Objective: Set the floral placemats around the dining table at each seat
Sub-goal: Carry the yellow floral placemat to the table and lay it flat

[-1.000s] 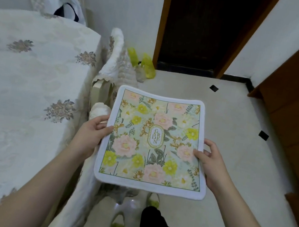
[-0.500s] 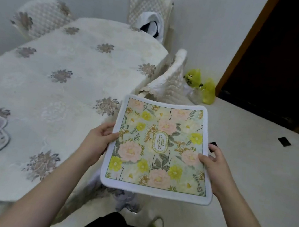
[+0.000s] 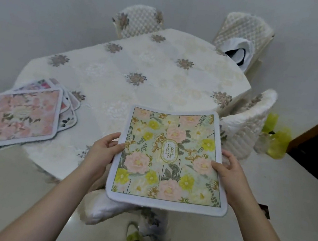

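**One placemat held flat, ready for a seat**

The left hand (image 3: 103, 147) and right hand (image 3: 227, 166) each pinch a side edge of the green placemat (image 3: 170, 160), thumbs on top, probably to keep it level. It hangs over the table (image 3: 141, 66) edge. Left of the left hand lies the spare stack (image 3: 22, 115); chairs (image 3: 243, 128) stand beyond.

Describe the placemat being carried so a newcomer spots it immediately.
Start at the dining table under its cream cloth. At its near edge, the left hand and right hand hold the green placemat flat. Unlike the pink stack on the table's left, it has yellow flowers and a "GARDEN" oval.
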A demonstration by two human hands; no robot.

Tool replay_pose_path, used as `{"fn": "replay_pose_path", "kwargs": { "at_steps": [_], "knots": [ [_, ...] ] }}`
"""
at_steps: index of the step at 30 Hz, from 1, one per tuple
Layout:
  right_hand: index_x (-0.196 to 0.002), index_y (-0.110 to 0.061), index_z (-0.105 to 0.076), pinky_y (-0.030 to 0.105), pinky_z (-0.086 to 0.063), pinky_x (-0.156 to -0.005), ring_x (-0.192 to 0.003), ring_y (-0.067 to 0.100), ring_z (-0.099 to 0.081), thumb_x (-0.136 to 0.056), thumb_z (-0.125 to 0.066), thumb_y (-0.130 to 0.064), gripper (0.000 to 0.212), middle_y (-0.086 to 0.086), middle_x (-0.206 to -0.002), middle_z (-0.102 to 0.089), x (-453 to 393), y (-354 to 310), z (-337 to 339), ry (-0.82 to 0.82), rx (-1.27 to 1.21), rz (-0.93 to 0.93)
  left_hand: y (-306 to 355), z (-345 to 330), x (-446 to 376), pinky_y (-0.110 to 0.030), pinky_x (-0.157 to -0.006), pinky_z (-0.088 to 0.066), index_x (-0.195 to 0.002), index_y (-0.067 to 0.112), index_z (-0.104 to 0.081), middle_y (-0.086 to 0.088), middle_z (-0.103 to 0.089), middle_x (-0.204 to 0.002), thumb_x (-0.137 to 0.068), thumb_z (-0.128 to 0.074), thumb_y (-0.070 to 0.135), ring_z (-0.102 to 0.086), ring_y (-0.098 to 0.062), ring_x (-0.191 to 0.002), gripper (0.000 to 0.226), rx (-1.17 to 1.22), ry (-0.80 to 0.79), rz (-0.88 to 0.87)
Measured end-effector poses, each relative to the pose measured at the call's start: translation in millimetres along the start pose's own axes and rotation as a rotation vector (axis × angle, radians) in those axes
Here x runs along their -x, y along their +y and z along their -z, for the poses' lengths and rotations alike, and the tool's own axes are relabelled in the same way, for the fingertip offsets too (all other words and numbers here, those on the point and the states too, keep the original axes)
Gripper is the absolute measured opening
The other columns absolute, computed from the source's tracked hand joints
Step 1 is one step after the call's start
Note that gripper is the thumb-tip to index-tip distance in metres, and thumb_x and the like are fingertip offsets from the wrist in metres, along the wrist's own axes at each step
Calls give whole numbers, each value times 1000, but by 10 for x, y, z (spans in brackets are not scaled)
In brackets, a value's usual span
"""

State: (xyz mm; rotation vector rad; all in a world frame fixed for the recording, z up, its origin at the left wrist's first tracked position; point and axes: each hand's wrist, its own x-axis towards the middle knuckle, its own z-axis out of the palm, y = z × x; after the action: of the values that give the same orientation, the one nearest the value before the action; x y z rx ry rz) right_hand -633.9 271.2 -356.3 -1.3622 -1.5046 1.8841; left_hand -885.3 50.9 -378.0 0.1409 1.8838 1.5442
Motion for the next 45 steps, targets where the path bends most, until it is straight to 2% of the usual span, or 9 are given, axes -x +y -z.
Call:
{"fn": "replay_pose_path", "kwargs": {
  "at_steps": [3,8,19,27,32,36,38,42,45],
  "knots": [
    [-122,-22,-52,45,-60,-60,-71,28,-73,-94,-57,-5,33,9,-96,-71,-190,-169,-355,-49,72,27,-7,259,-136,-53,-83,-57,-128,16,-62,-16,-74,-102,-93,-62,4,-71,-38,-92,37,34,51,4],
    [-123,-23,-51,42,-59,-55,-67,28,-73,-95,-58,-7,33,13,-96,-70,-493,-358,-904,-133,168,57,-30,651,-314,-47,-80,-59,-128,16,-61,-20,-73,-103,-93,-62,5,-70,-37,-90,37,116,125,0],
    [-123,-27,-49,35,-57,-51,-69,23,-74,-95,-56,-8,34,11,-98,-70,-928,-372,-1751,-301,315,31,-303,1189,-503,-60,-88,-53,-119,22,-65,-17,-74,-100,-93,-63,9,-70,-38,-88,29,163,283,113],
    [-120,-29,-47,30,-55,-46,-66,19,-72,-97,-56,-13,30,5,-94,-68,-1448,-318,-2174,-387,474,55,-472,1149,-775,-50,-83,-58,-127,21,-60,-13,-71,-105,-93,-55,4,-70,-36,-93,38,187,393,234],
    [-127,-24,-48,32,-59,-52,-74,21,-72,-97,-55,-14,32,6,-97,-70,-1830,-270,-2324,-472,522,51,-548,1027,-959,-36,-65,-55,-125,24,-60,-10,-66,-98,-97,-57,10,-67,-27,-81,31,104,555,257],
    [-125,-27,-48,47,-61,-64,-77,23,-73,-97,-55,-16,30,6,-99,-71,-2161,-221,-2365,-518,520,21,-645,922,-1104,-50,-75,-60,-121,26,-62,-7,-70,-98,-96,-58,13,-70,-28,-84,28,13,602,279],
    [-124,-27,-48,43,-61,-63,-77,21,-73,-98,-54,-17,29,1,-98,-70,-2279,-200,-2368,-534,522,24,-654,863,-1180,-45,-78,-59,-127,21,-62,-6,-70,-100,-96,-60,14,-69,-25,-86,32,-34,642,257],
    [-125,-28,-47,32,-58,-54,-76,17,-72,-98,-53,-17,30,1,-100,-70,-2441,-162,-2391,-551,505,21,-659,779,-1290,-26,-64,-48,-124,19,-62,-1,-68,-92,-93,-64,16,-64,-16,-80,32,-141,755,203],
    [-129,-28,-46,39,-60,-62,-79,21,-72,-98,-54,-17,34,4,-100,-70,-2532,-124,-2449,-565,489,21,-718,761,-1336,-24,-72,-47,-123,15,-65,3,-65,-91,-92,-65,17,-61,-15,-83,31,-212,806,199]
  ]
}}
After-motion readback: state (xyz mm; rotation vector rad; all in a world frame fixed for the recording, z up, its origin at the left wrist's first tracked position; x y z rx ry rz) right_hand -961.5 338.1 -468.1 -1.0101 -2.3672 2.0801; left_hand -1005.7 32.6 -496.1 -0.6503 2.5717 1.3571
